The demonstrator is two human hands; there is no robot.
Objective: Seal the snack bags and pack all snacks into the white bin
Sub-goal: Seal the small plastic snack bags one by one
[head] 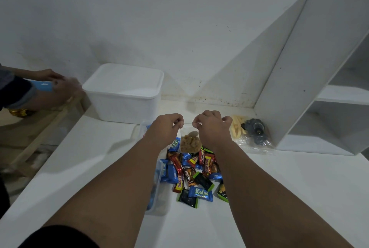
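Both hands are raised over the white table (279, 188), pinching the top edge of a clear bag (189, 142) of brown snacks between them. The left hand (166, 127) takes one corner and the right hand (209, 126) the other, fingers curled shut on the plastic. Holding it by the mouth lets the bag hang upright so the contents settle low and the opening lies flat, probably so the strip can be pressed closed.

The white bin (123, 93) stands at the back left of the table, near the wall and within easy reach; from this angle it is hard to tell whether anything is inside. Below the hanging bag lies a loose pile of small wrapped snacks (191, 176), roughly fifteen to twenty, too overlapped to count exactly. Two more clear bags (251, 132) rest on the table at the right, against a white shelf unit (311, 80): one with pale yellow sticks, one with dark pieces. A clear container (157, 186) sits partly hidden under the left forearm.

At the far left, another person's hands (60, 86) hold something blue.
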